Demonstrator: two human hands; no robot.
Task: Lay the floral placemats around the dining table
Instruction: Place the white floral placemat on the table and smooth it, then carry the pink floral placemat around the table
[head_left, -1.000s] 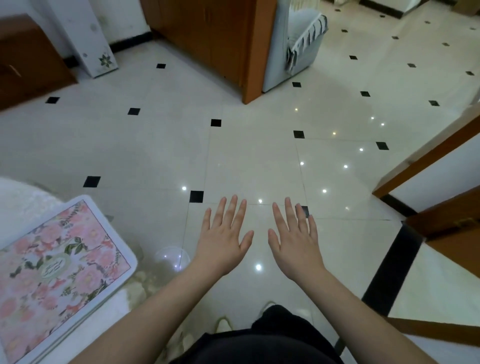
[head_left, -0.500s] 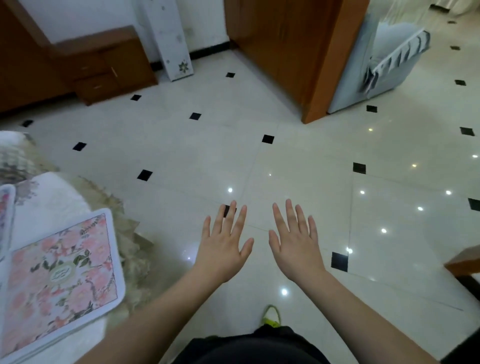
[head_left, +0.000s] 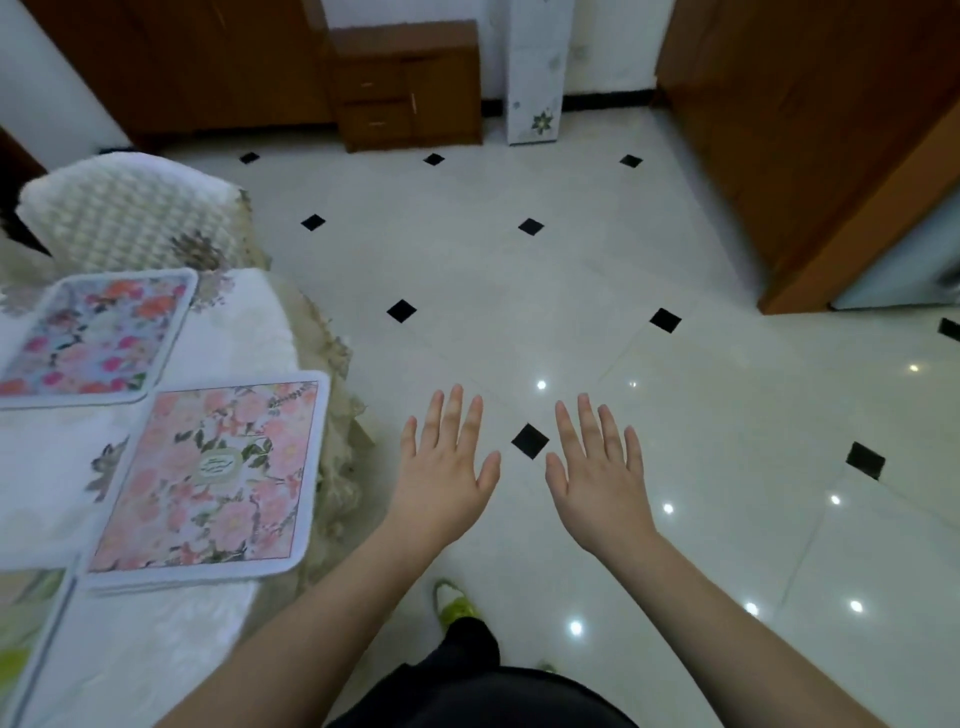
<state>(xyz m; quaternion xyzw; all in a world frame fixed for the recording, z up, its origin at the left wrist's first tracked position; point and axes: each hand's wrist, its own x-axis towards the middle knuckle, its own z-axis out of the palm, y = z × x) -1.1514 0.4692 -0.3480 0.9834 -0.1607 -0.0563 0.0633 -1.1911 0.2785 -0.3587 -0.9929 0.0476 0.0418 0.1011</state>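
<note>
Hands hover over the tiled floor (head_left: 597, 270), the left hand (head_left: 447, 470) and right hand (head_left: 597, 475) both flat with fingers spread, holding nothing. At left, a pink placemat (head_left: 208, 478) lies near and a blue placemat (head_left: 96, 335) farther on the cloth-covered surface (head_left: 47, 467).

bare floor (head_left: 597, 291) ahead, dining table (head_left: 249, 332) blocking left

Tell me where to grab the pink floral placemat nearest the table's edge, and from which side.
Take the pink placemat by its right long edge, coming in from the floor side with the left hand. It lies flat on the tablecloth, so only an edge can be pinched, and that edge sits nearest the table's rim and the open hand.
</note>
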